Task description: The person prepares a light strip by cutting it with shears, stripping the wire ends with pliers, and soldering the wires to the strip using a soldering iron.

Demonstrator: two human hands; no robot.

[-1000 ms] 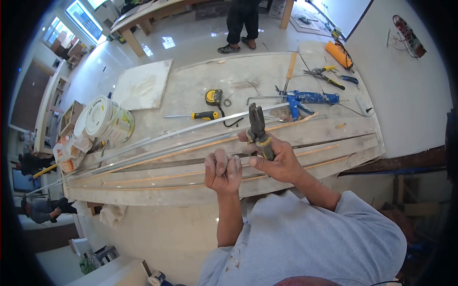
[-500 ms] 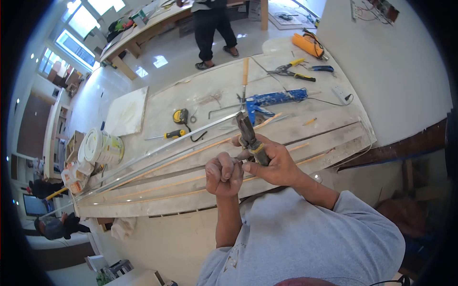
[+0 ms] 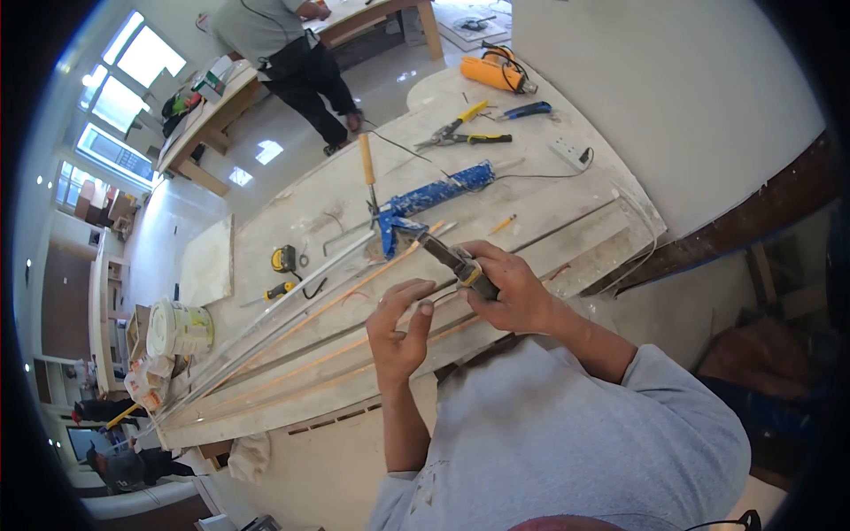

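My right hand [image 3: 513,288] is wrapped around a dark, worn hand tool with a yellowish band [image 3: 462,267]; its exact kind cannot be made out. The tool's blocky end points up and left, over the workboard. Just left of it, my left hand [image 3: 397,332] is raised with thumb and fingers apart, and nothing shows clearly between them. Below both hands run long thin wooden strips [image 3: 341,341] and a pale metal strip [image 3: 292,285]. A blue caulking gun [image 3: 438,190] lies beyond the tool, beside a wooden-handled tool [image 3: 367,159].
Snips [image 3: 465,128], a blue-handled cutter [image 3: 527,111], an orange heat gun [image 3: 491,73] and a power strip [image 3: 569,153] lie at the far right. A tape measure [image 3: 283,258], screwdriver [image 3: 276,292] and white bucket [image 3: 180,327] are left. Another person [image 3: 292,62] stands beyond.
My left hand has moved slightly away from the tool, and its closed fingers have spread. The tool now tilts further left in my right hand. The view has turned, shifting the board's things leftward.
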